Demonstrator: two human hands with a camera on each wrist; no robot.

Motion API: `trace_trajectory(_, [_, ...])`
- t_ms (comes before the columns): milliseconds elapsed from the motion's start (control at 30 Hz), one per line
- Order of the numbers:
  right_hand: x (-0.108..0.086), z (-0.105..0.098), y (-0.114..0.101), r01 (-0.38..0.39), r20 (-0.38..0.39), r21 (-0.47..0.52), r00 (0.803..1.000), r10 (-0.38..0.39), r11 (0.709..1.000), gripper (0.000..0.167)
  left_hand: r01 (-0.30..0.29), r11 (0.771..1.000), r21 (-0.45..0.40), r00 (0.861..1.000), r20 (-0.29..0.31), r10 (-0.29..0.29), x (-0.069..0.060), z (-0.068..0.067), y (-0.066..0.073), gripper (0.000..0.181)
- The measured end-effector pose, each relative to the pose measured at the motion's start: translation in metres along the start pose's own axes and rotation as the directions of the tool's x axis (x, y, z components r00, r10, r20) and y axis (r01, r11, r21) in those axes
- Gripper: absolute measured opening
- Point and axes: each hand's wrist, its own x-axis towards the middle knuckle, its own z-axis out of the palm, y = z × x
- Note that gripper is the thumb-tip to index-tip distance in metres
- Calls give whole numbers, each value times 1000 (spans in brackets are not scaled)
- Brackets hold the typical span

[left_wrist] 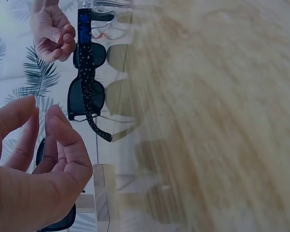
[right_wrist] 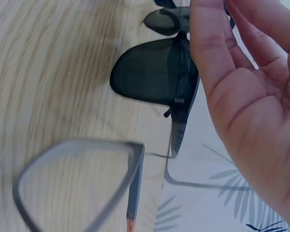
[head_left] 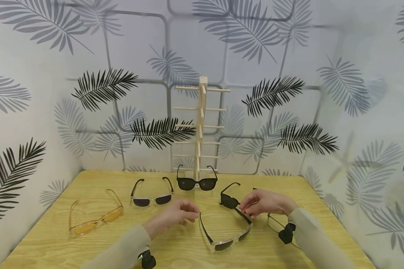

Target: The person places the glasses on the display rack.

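Observation:
Clear-framed sunglasses with dark temples [head_left: 223, 244] lie unfolded at the front middle of the table, temples pointing back. My left hand [head_left: 180, 215] hovers by the left temple's tip. In the left wrist view its thumb and bent fingers [left_wrist: 70, 140] stand apart with nothing between them, and the speckled black temple [left_wrist: 87, 72] is beside them. My right hand [head_left: 260, 201] is over the right temple, its fingers loosely bent around nothing visible. Black sunglasses [head_left: 229, 201] lie just beyond it, also seen under the hand in the right wrist view.
A wooden display rack [head_left: 202, 123] with several pegs stands at the back. In front of it are black sunglasses [head_left: 197, 184]. Clear-framed sunglasses [head_left: 151, 200] and orange-tinted glasses [head_left: 101, 220] lie to the left. Thin-framed glasses [head_left: 276, 223] are partly hidden under the right forearm.

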Motion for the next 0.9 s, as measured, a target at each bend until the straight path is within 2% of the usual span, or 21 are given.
trace_trajectory(267, [-13,-2,8,-40,71,52,997,36,998,26,34,999,34,996,78,-37,-1,6,-5,26])
trace_trajectory(533, [-14,-5,11,-84,101,49,992,79,995,30,58,998,30,985,160,-62,-4,13,-5,25])
trace_trajectory(733, [-14,-2,15,-97,135,50,987,90,994,35,65,997,43,981,181,-71,-4,18,-7,22])
trace_trajectory(900, [-13,1,18,-86,100,21,991,84,996,34,73,995,62,981,178,-82,-2,20,-7,20])
